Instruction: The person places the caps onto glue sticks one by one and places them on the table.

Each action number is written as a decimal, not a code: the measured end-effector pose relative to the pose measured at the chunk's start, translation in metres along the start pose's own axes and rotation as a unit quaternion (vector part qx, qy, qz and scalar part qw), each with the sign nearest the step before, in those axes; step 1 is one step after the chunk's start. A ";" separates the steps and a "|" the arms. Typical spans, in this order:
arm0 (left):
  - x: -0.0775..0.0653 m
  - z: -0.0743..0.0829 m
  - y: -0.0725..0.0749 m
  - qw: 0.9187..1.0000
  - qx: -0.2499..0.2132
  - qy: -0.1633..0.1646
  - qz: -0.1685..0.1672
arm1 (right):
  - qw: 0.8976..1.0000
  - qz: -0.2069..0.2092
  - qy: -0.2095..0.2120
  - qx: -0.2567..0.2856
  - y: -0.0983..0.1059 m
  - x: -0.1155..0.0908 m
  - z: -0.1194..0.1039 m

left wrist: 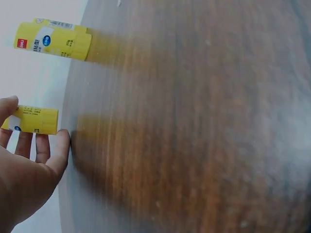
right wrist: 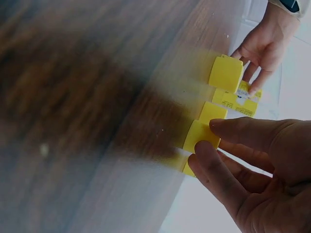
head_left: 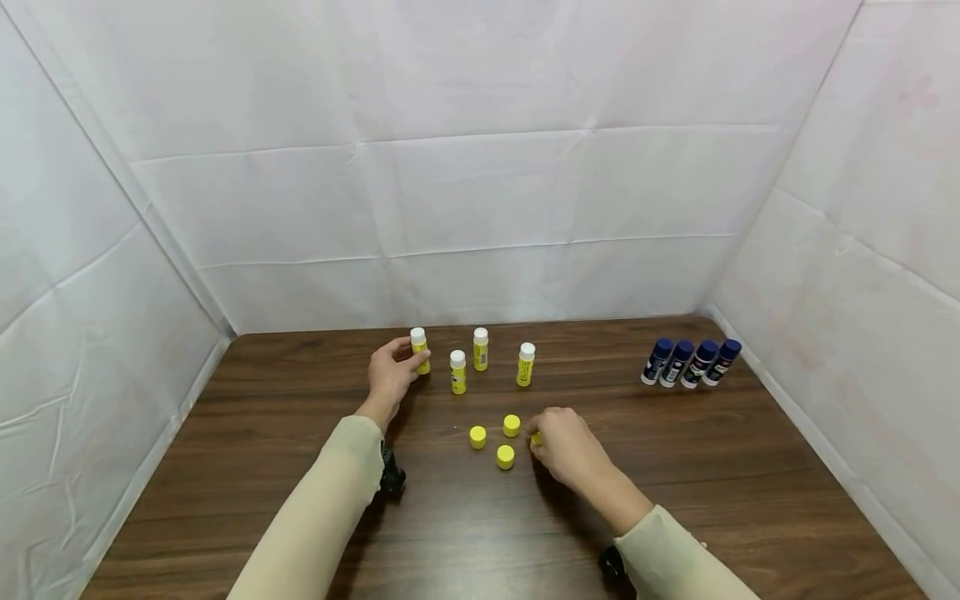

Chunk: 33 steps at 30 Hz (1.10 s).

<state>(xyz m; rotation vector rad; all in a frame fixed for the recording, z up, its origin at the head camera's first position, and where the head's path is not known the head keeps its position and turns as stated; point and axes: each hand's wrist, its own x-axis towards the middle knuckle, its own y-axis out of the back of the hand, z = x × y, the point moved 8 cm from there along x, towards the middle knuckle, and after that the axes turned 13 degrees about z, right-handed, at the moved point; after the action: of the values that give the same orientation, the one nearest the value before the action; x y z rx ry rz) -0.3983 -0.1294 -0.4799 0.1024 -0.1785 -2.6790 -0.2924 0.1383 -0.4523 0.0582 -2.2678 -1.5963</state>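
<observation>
My left hand (head_left: 388,377) is at the back left, its thumb and fingers around a yellow glue stick (head_left: 422,358) with a white top. In the left wrist view this glue stick (left wrist: 36,121) stands between thumb and fingers. Three more such glue sticks stand to its right: one near (head_left: 458,379), one farther back (head_left: 481,350) and one at the right (head_left: 526,367). Lower down, my right hand (head_left: 568,450) pinches a yellow cap (right wrist: 200,135) between thumb and fingertips, low over the table. Beside it are three other yellow caps (head_left: 512,426).
Several dark blue glue sticks (head_left: 678,364) with white bases stand in a row at the back right. The brown wooden table (head_left: 465,542) is bordered by white sheeting (head_left: 480,200) behind and at both sides.
</observation>
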 end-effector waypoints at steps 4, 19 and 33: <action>-0.001 -0.001 0.003 1.000 0.000 0.002 0.001 | 1.000 -0.006 -0.001 -0.005 -0.001 0.000 0.000; -0.016 0.001 0.013 1.000 -0.007 0.011 -0.002 | 1.000 0.008 -0.020 0.008 0.010 -0.001 -0.003; -0.051 0.024 0.025 0.996 0.044 -0.071 0.008 | 0.998 0.051 -0.020 0.037 0.032 -0.004 -0.018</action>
<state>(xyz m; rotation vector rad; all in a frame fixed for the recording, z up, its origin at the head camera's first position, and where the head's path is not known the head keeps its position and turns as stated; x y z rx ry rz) -0.3442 -0.1263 -0.4504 -0.0609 -0.3407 -2.6630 -0.2774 0.1348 -0.4185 -0.0702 -2.3201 -1.4752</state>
